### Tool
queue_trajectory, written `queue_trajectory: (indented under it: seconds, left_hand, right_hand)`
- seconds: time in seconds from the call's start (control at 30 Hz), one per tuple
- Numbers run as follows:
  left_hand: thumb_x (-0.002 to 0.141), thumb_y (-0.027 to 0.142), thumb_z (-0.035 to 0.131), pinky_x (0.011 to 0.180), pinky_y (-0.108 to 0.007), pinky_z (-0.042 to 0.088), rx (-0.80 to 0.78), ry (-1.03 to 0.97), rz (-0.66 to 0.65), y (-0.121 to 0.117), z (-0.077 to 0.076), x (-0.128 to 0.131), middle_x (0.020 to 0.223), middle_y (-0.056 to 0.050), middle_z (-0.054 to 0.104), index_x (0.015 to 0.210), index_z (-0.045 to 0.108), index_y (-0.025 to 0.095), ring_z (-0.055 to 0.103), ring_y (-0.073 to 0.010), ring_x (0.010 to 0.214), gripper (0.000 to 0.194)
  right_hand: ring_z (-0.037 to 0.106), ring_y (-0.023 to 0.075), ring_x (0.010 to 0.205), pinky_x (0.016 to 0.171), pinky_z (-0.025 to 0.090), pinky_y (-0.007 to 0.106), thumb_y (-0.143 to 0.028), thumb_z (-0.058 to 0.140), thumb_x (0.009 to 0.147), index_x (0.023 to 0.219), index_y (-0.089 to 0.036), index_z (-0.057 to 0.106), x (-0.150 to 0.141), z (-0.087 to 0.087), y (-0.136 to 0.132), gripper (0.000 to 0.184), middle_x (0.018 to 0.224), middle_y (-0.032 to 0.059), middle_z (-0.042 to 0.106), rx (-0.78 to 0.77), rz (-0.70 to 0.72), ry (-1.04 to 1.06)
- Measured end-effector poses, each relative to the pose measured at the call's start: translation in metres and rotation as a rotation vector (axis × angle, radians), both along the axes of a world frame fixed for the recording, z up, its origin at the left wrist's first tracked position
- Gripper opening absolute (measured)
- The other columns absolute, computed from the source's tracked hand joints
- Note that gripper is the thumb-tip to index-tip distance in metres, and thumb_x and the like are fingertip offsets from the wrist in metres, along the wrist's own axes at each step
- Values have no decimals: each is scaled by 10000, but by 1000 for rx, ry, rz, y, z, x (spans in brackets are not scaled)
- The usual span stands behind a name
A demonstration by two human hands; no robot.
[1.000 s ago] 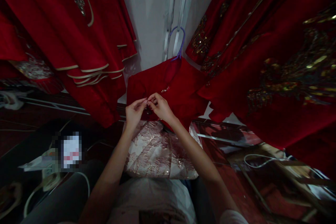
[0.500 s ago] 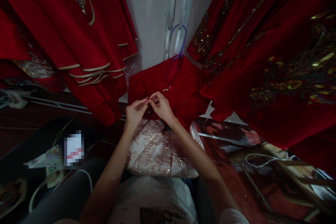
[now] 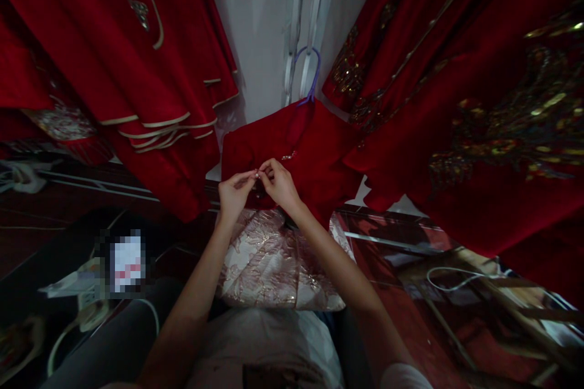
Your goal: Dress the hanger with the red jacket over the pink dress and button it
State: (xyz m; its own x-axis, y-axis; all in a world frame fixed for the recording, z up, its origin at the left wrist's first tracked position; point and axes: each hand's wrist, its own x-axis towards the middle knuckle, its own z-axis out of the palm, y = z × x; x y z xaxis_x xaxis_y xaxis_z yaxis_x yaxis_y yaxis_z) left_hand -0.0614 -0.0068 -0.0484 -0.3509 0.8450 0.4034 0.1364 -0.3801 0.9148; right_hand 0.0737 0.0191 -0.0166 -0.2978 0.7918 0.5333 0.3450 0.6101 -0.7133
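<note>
A red garment (image 3: 319, 146) hangs on a purple hanger (image 3: 314, 73) and reaches down over the patterned fabric on my lap. My left hand (image 3: 235, 193) and my right hand (image 3: 279, 183) meet over the garment's lower left part, thumbs and forefingers pinched together tip to tip. What lies between the fingertips is too small to make out; it looks like a tiny pale piece. A small shiny ornament (image 3: 288, 157) sits on the red cloth just above my right hand. The pale, gold-patterned fabric (image 3: 274, 261) lies across my lap below both hands.
Red garments with light piping (image 3: 155, 73) hang at left, and sequinned red garments (image 3: 479, 134) at right. At lower left stand a pixelated bright object (image 3: 128, 261) and a white power strip (image 3: 89, 304). A wooden stool (image 3: 483, 298) with a white cable is at lower right.
My two hands stay pinched together at nearly the same spot, with slight finger movement. The whole view has shifted a little.
</note>
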Motion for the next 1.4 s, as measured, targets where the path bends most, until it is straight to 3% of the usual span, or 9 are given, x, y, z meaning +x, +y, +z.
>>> queue_trajectory:
  seconds: [0.27, 0.43, 0.57, 0.7, 0.97, 1.1, 1.23, 1.33, 1.4]
  left_hand:
    - [709, 290, 677, 769, -313, 543, -127, -112, -132, 12, -2, -4, 884, -70, 727, 915, 712, 141, 669, -157, 762, 256]
    - [730, 258, 633, 745, -296, 539, -27, -86, -11, 11, -28, 7, 873, -40, 657, 927, 573, 165, 644, -132, 764, 226]
    - [743, 300, 643, 762, -330, 531, -112, 216, -18, 3, -52, 26, 913, -56, 611, 916, 508, 175, 627, -159, 812, 252]
    - [733, 275, 658, 823, -394, 503, -165, 570, -61, -9, -53, 41, 1012, -116, 590, 1049, 500, 145, 605, -223, 891, 377]
    - [821, 224, 527, 727, -310, 476, -153, 645, -70, -19, -42, 33, 821, -50, 607, 917, 557, 178, 585, -184, 763, 110]
    - [781, 153, 520, 815, -345, 467, -108, 712, -53, -23, -46, 31, 905, -66, 589, 963, 576, 187, 563, -215, 888, 194]
    - [713, 116, 563, 935, -438, 421, -101, 747, 118, -25, -52, 30, 1047, -115, 532, 985, 574, 177, 504, -282, 1041, 279]
    - [723, 95, 537, 892, -420, 450, -126, 689, 129, -23, -56, 27, 974, -101, 545, 939, 553, 181, 535, -262, 978, 234]
    - [751, 109, 519, 845, -385, 469, -121, 654, 117, -21, -58, 23, 927, -83, 561, 911, 538, 190, 558, -237, 914, 180]
  right_hand:
    - [599, 124, 826, 704, 503, 238, -208, 471, 866, 974, -203, 556, 8, -6, 3, 138, 924, 29, 620, -89, 61, 37]
    - [621, 138, 972, 741, 538, 259, -252, 506, 870, 1100, -217, 530, 33, -14, -19, 234, 1084, 55, 637, -199, 181, 100]
    - [614, 143, 973, 804, 534, 297, -265, 521, 866, 1088, -214, 543, 71, -35, -36, 228, 1087, 61, 627, -224, 34, 53]
    - [600, 162, 890, 764, 530, 311, -238, 562, 824, 1061, -194, 546, 94, -52, -36, 241, 1015, 76, 612, -196, -131, -130]
    - [567, 163, 833, 673, 497, 268, -247, 581, 788, 1041, -199, 492, 60, -63, -42, 273, 950, 53, 572, -186, -126, -150]
    - [548, 150, 733, 653, 448, 253, -228, 581, 778, 964, -215, 486, 52, -59, -50, 209, 797, -2, 544, -136, -194, -238]
    - [538, 122, 628, 604, 415, 223, -264, 542, 831, 859, -222, 503, 49, -51, -56, 64, 693, -34, 537, -138, -160, -249]
    - [587, 132, 722, 659, 450, 227, -285, 564, 828, 910, -227, 530, 48, -48, -58, 106, 791, -11, 597, -139, -104, -240]
    - [602, 156, 850, 739, 472, 256, -248, 576, 810, 995, -223, 537, 49, -49, -57, 191, 936, 30, 613, -131, -177, -242]
